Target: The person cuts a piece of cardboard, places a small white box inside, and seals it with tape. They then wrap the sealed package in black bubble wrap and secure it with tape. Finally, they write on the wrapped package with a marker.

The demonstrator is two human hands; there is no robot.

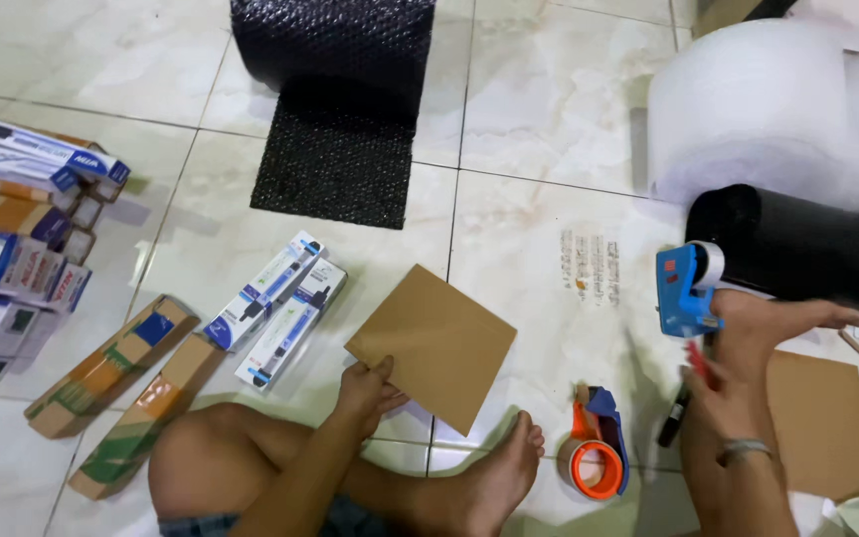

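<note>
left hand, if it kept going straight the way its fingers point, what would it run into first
The left hand already grips the near edge of the brown cardboard sheet, fingers pointing up and away. Beyond the sheet the line looks like bare floor tile; depth is hard to judge.

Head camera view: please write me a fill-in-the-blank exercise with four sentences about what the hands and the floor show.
1. The left hand grips a flat brown ____ sheet.
2. The roll of bubble wrap at the top is ____ in colour.
3. The tape dispenser near the bare foot has an ____ roll.
4. The right hand holds something ____, hard to identify.

Missing words: cardboard; black; orange; red
</note>
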